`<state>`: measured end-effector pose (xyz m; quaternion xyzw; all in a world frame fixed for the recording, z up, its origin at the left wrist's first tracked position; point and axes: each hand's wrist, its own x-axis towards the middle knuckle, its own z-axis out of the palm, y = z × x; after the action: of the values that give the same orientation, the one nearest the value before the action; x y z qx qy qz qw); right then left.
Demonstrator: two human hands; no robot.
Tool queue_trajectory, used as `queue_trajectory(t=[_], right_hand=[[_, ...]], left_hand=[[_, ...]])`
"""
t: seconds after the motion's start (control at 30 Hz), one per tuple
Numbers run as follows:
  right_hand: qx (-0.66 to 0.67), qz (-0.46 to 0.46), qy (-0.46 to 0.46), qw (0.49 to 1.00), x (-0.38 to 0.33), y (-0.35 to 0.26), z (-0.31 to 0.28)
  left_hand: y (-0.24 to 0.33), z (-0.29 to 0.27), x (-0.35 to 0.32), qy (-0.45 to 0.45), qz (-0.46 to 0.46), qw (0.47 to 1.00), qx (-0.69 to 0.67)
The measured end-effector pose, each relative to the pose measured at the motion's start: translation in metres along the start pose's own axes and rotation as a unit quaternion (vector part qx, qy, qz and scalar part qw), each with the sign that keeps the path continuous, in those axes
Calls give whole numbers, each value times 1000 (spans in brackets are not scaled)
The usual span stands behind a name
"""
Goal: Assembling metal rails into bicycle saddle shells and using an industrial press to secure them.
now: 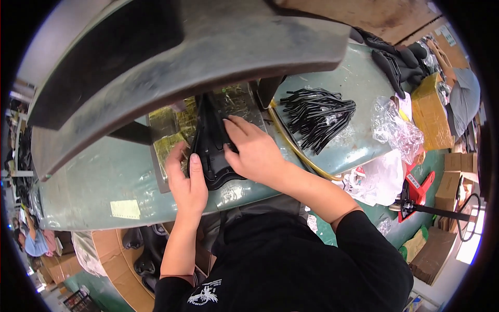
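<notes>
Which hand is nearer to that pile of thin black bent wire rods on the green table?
Right. The right hand lies on the black saddle-shaped part, just left of the pile of thin black bent wire rods; the left hand grips the part's far side.

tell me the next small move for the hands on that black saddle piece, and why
Probably press the black saddle piece down flatter onto the taped metal plate before anything else. The left hand grips its near left edge and the right hand lies flat on its right side, both already bearing on it, and its front end is tucked under the grey machine arm.
</notes>
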<state>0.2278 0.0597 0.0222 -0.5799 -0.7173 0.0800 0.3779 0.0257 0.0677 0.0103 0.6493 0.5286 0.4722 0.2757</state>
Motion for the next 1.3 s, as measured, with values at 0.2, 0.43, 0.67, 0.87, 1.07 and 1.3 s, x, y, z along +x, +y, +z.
queue_trajectory(t=[0.2,0.43,0.67,0.87,1.07,1.3], right_hand=[[-22,-37,86,995,42,12,37],[-9,-21,128,991,48,10,47],[105,31,63,992,32,4,30],[159,86,29,983,31,-5,9],[73,-110,4,991,3,1,-65],[56,26,110,992,-85,89,-55]], left_hand=[[-14,18,64,-9,241,951,193],[-36,16,79,-2,271,951,148],[-40,7,64,2,78,993,-87],[-25,1,72,-50,-13,997,54],[-29,-42,57,-205,-218,905,-302],[48,-15,34,-398,-91,811,-419]])
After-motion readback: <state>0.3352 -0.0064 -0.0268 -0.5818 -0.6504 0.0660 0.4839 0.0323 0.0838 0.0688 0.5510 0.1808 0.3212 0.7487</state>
